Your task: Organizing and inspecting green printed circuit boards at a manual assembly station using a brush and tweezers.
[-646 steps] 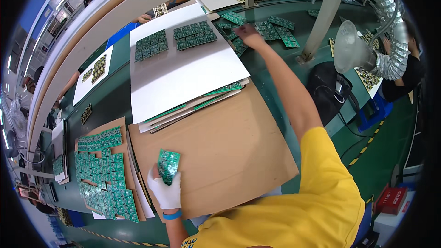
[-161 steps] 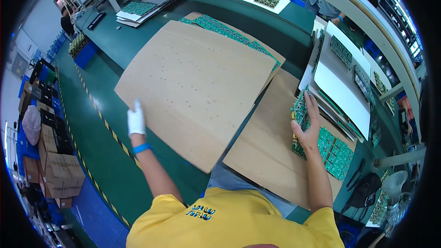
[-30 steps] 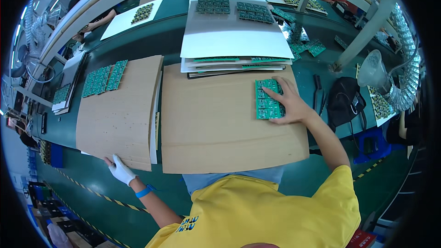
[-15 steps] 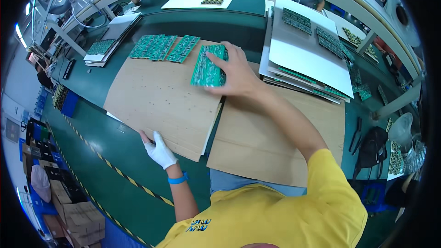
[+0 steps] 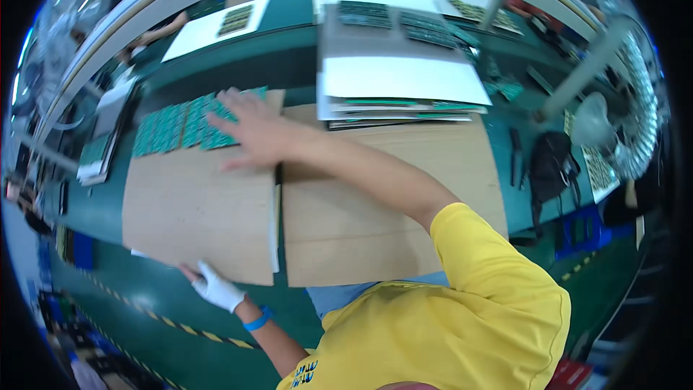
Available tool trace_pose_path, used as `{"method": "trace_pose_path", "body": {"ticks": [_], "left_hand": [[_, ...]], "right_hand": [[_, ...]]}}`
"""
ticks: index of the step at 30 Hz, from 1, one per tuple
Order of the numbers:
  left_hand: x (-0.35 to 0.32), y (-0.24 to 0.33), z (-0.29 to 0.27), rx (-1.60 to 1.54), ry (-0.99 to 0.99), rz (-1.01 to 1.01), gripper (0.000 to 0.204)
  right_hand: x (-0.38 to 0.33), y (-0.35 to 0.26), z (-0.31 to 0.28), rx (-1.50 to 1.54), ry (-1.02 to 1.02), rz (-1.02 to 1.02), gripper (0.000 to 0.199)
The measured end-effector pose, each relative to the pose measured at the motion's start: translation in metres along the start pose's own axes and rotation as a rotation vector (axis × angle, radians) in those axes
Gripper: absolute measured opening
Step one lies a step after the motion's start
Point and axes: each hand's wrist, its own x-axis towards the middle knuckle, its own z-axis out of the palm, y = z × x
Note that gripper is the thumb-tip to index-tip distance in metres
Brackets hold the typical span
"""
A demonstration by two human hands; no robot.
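My bare right hand (image 5: pixel 258 128) reaches across with its fingers spread over the green circuit board panels (image 5: pixel 216 117). Its fingertips rest on or just above the rightmost panel and hide part of it. These panels lie side by side along the far edge of a brown cardboard sheet (image 5: pixel 202 202). At the near edge of that sheet is my left hand (image 5: pixel 219 292), in a white glove that leaves a fingertip bare. Its visible fingers are stretched out and apart, at or touching the cardboard edge; nothing shows in them.
A second cardboard sheet (image 5: pixel 390 224) lies to the right. Beyond it rises a stack of white boards (image 5: pixel 404 79) with dark green panels (image 5: pixel 364 14) on top. Another stack (image 5: pixel 105 141) stands at the left. A black bag (image 5: pixel 554 166) hangs near a metal post (image 5: pixel 588 68) on the right.
The view has swung to the right. My right hand has moved the circuit board panel left into the row and spread its fingers. My left hand stays at the cardboard's near edge.
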Motion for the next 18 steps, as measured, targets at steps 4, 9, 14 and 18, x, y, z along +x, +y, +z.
{"method": "trace_pose_path", "body": {"ticks": [4,9,14,18], "left_hand": [[-0.038,0.051,0.025,0.514,0.018,0.173,0.055],[-0.119,0.109,0.055,0.327,-0.167,0.534,0.046],[-0.204,0.126,0.115,0.293,-1.008,0.441,0.040],[-0.232,0.128,0.138,0.609,-1.201,0.842,0.043]], "right_hand": [[-0.109,0.013,-0.133,0.187,0.254,-0.234,0.065],[-0.252,0.118,-0.262,-0.152,0.824,0.353,0.019],[-0.400,0.302,-0.249,-0.410,0.366,0.817,0.065],[-0.412,0.332,-0.198,-0.442,-0.044,0.912,0.095]]}}
